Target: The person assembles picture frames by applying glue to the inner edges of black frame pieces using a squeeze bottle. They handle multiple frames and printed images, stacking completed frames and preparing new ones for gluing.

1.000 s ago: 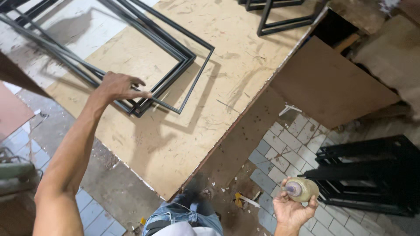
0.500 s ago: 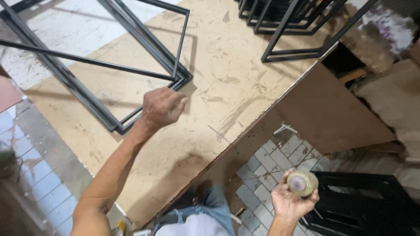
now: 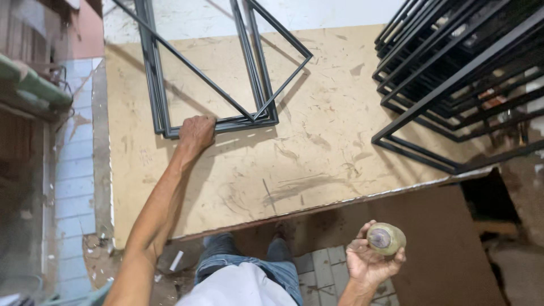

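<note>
Left hand clenched on the near edge of a stack of dark metal frames, fingers curled over the lowest bars close to the stack's near-left corner; the arm reaches out across the board from the lower left. Right hand held low, off the board, palm up, fingers cupped around a small rounded tool with a worn greenish body and a dark flat face (its exact kind cannot be told). The frames lie flat on a pale, scuffed plywood tabletop, several rectangles nested one on another, one lying skewed so that its corner points away to the right. A second, larger group of black metal frames sits at the right end of the tabletop, well apart from the held stack. Below the tabletop's near edge, the person's jeans and a tiled floor.
</note>
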